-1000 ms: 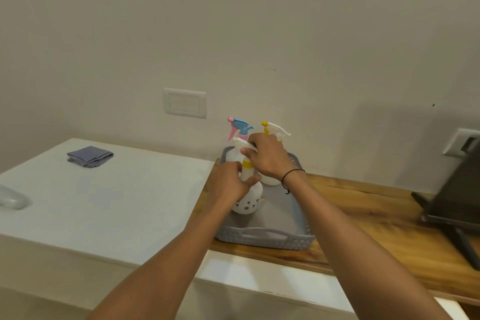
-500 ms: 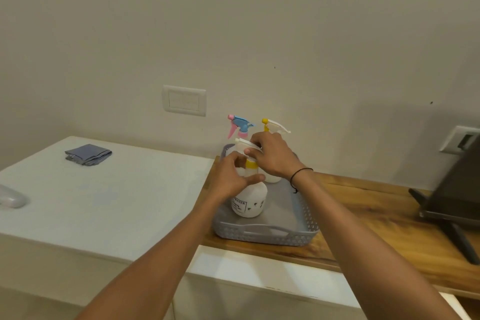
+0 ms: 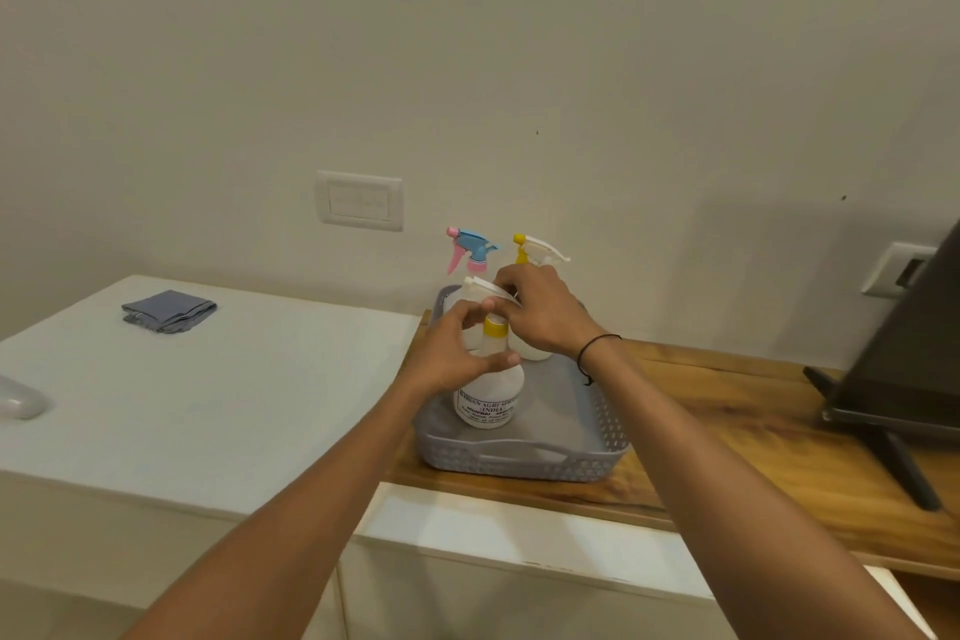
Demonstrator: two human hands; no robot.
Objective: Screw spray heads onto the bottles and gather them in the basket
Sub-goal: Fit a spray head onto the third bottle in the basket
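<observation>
While the left hand [image 3: 457, 353] grips the bottle [image 3: 488, 392] steady in the basket [image 3: 519, 457], right hand [image 3: 540, 312] fingers pinch its spray head [image 3: 485, 287], apparently tightening it.

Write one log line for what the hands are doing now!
left hand holds bottle | right hand grips spray head | bottle in basket

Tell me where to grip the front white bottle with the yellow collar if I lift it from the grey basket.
Probably grip the front white bottle at its narrow shoulder just under the yellow collar, coming from above and the near side. It stands upright in the grey perforated basket, two other spray bottles crowd behind it, and the basket wall screens its lower body. The left hand already holds it there.
</observation>
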